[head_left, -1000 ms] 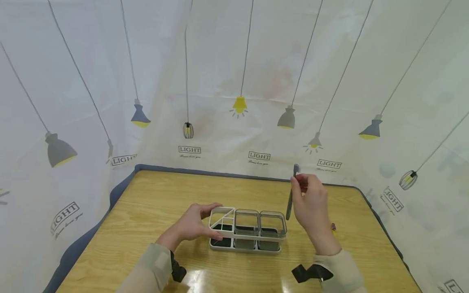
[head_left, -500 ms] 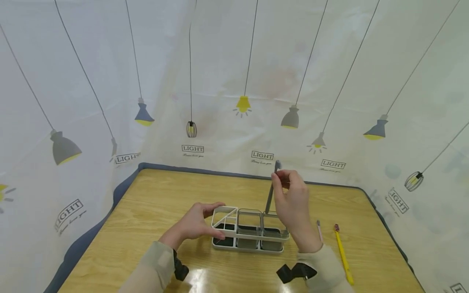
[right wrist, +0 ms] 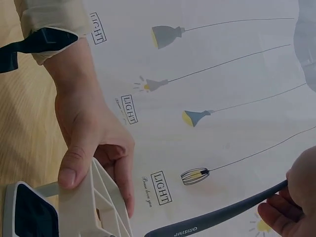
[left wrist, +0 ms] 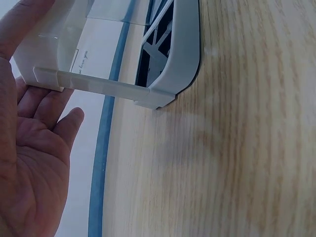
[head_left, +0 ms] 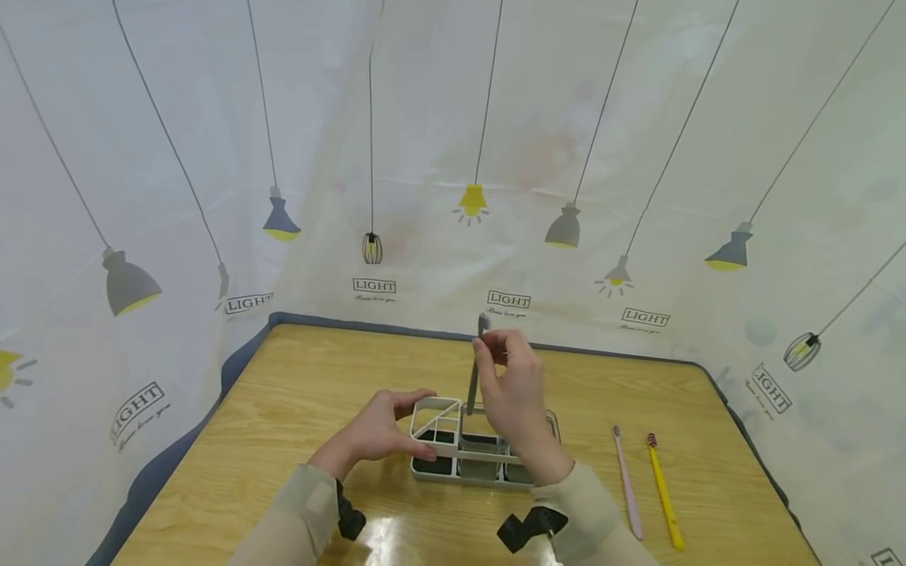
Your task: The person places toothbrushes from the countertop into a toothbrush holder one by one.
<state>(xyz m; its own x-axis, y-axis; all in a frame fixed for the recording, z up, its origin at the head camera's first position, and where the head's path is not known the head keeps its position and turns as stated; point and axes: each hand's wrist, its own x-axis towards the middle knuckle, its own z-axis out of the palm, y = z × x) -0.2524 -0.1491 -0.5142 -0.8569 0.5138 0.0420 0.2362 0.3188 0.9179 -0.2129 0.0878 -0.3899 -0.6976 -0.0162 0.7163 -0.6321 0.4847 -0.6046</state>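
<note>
My right grip (head_left: 513,385) has swung left over the last second. The grey toothbrush (head_left: 473,385) was hanging off the right end of the holder (head_left: 488,455); it now stands nearly upright over it, its lower end by the far edge of the middle clear cup (head_left: 477,470), close to the divided section (head_left: 436,420). I take that as the brush being brought across to the holder but not yet let go; whether its tip is already inside an opening, I cannot tell. My fingers and thumb pinch it high, just below the head.

My left grip (head_left: 378,431) has kept its place, curled on the holder's left end, thumb on the near side and fingers on the far side, which I judge steadies it.

With my right arm moved over, two more brushes lie in full view on the right of the bench (head_left: 340,362): a pink toothbrush (head_left: 626,483) and, to its right, a yellow toothbrush (head_left: 664,493).

Counted: three toothbrushes, one held and two lying; one holder; one divided section; two clear cups, the right one partly behind my wrist.
</note>
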